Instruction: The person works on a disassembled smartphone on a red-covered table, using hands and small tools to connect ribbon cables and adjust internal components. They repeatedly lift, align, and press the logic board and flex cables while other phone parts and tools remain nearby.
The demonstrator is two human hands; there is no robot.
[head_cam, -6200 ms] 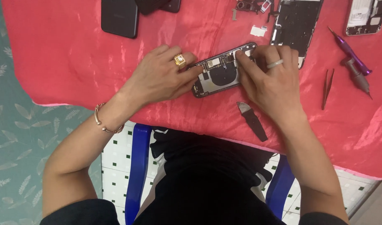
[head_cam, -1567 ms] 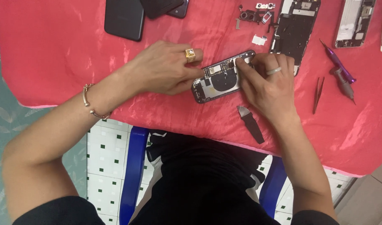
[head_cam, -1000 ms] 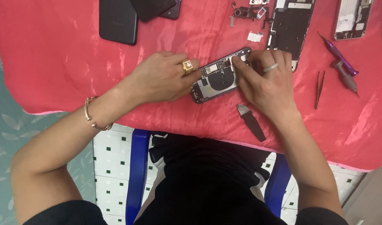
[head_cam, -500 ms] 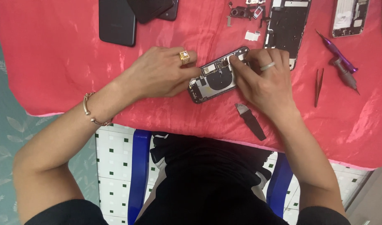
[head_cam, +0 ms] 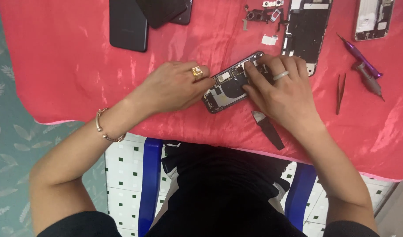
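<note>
Near the front edge of the red cloth (head_cam: 69, 66), 2 hands pinch the slanted open phone (head_cam: 230, 83): left hand (head_cam: 175, 85) low end, right hand (head_cam: 280, 90) high end.

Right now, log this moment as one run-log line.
left hand: steadies opened phone | right hand: fingertips on phone's upper end | surface: red cloth | nearby: black pry tool, tweezers

A gold ring with a square top is being worn on the left hand (head_cam: 175, 85), and a thin gold bracelet (head_cam: 105, 127) at that wrist. A plain silver band is being worn on the right hand (head_cam: 282, 94). Dark clothing (apparently sleeveless) is being worn; the forearms are being left bare.
</note>
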